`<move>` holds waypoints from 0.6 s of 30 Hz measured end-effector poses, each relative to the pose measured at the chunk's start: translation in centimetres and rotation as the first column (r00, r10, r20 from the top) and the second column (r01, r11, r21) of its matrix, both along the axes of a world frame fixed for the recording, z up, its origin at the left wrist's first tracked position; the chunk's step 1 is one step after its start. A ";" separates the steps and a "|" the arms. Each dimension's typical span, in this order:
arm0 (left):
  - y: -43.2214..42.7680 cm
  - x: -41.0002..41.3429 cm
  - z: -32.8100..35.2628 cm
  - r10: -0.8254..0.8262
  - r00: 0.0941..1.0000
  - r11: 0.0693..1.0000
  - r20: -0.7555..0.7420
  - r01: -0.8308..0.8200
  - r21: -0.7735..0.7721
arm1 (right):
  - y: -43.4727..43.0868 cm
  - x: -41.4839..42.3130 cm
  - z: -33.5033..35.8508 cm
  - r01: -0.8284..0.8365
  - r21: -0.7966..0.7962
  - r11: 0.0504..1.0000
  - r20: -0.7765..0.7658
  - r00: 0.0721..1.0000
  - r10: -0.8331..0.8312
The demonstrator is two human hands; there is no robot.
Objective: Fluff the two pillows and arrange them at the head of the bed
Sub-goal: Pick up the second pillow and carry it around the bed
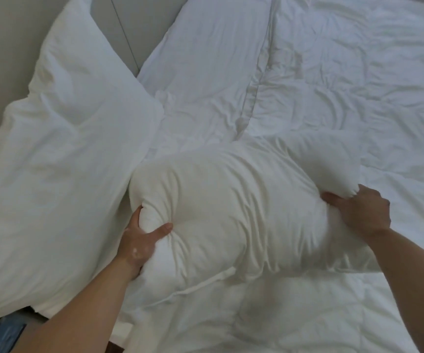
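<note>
Pillow [231,207] lies crosswise, L hand [139,240] & R hand [361,212] gripping ends.

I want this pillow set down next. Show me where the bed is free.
Free: the flat stretch of duvet right of the far pillow, and the duvet below the held pillow. Crowded: the left side, where the big pillow leans on the headboard and touches the held one.

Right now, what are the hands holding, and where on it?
One cream pillow, gripped at opposite ends: left hand pinches its left end, right hand bunches the right end. The other pillow is untouched.
</note>
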State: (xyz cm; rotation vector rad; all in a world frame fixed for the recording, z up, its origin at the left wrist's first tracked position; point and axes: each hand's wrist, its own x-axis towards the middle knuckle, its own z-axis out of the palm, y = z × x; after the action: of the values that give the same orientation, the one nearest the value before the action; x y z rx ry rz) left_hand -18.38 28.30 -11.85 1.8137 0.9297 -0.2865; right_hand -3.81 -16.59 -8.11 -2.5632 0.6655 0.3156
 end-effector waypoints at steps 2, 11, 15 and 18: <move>-0.2 -0.1 1.2 -0.004 1.000 1.000 0.029 0.003 0.015 | -0.5 -1.2 1.9 0.017 0.040 0.999 0.032 0.999 -0.018; -1.7 -1.9 7.0 -0.163 0.978 0.982 0.132 0.148 0.118 | -1.7 -12.3 8.1 0.225 0.126 0.966 0.111 0.965 -0.239; -2.7 -3.0 9.5 -0.276 0.951 0.955 0.143 0.254 0.153 | -1.1 -19.0 9.9 0.322 0.191 0.928 0.122 0.930 -0.347; -3.6 -3.8 11.2 -0.384 0.911 0.916 0.154 0.354 0.190 | -0.7 -23.7 10.5 0.378 0.210 0.902 0.139 0.902 -0.410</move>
State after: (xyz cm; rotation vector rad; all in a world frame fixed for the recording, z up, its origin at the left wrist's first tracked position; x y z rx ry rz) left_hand -22.21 24.71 -0.68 2.1222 0.4807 -0.2765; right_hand -27.50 -17.32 2.43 -2.1872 1.0157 0.0039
